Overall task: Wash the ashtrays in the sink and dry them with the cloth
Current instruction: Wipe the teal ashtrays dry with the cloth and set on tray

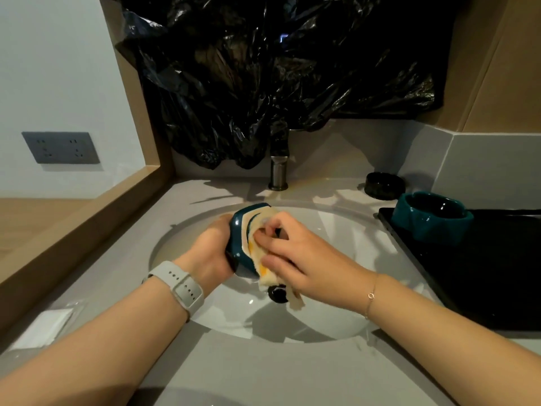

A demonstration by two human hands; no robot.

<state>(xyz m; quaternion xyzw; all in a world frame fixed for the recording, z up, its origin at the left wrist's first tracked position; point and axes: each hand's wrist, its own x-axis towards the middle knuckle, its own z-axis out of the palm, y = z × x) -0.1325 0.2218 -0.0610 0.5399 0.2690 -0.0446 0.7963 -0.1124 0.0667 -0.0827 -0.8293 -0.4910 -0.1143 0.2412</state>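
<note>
Over the white sink basin [222,315], my left hand [210,253] grips a dark teal ashtray [238,230], tilted on its side with its pale underside facing right. My right hand [295,256] presses a cream and yellow cloth [263,268] against that underside; the cloth hangs down toward the drain [277,293]. A second teal ashtray [430,218] stands upright on a black tray [483,273] at the right. A black ashtray [383,184] sits on the counter behind it.
The faucet [278,172] rises behind the basin, its top wrapped by a black plastic bag [263,83] covering the wall. A wrapped white packet [49,323] lies on the grey counter at the left. A wooden ledge [87,230] borders the left side.
</note>
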